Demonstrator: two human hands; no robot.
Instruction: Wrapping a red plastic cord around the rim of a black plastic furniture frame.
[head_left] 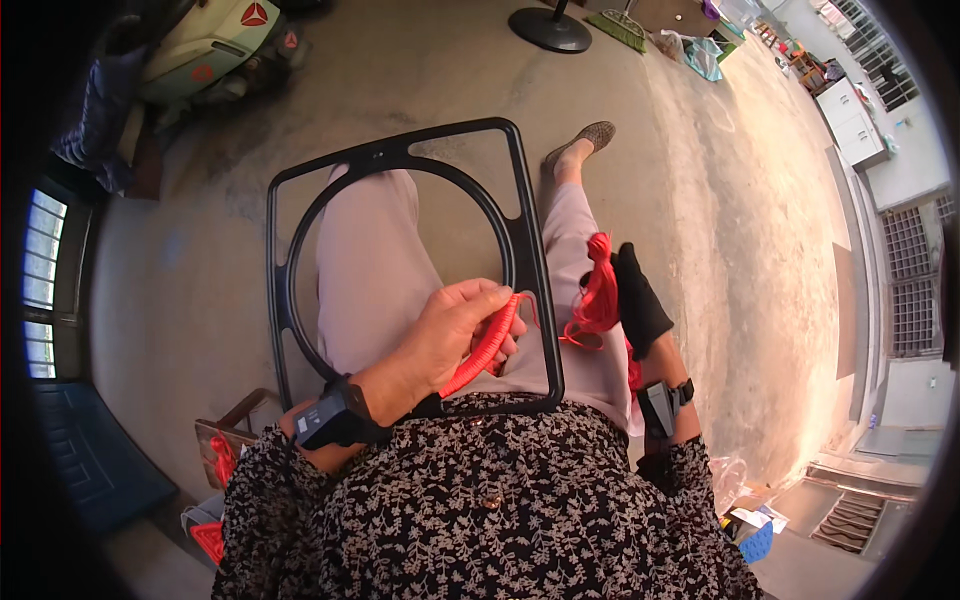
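A black square frame (pixel 532 270) with a round inner ring lies across my lap, tilted. Red cord (pixel 484 362) is wound tightly round the ring's near right part. My left hand (pixel 465 320) is bare and closed on this wrapped stretch, thumb on top where the winding ends. A loose strand leads from there toward the right. My right hand (pixel 642 305), in a black glove, is beside my right thigh with a skein of red cord (pixel 599 285) at its thumb side. It appears closed on the skein; its fingertips are hidden.
A scooter (pixel 205 60) stands at the far left. Beyond my feet are a round black stand base (pixel 550 30) and a green broom (pixel 617 30). Bags (pixel 703 55) lie farther right. A wooden stool (pixel 228 440) with red cord is near my left elbow.
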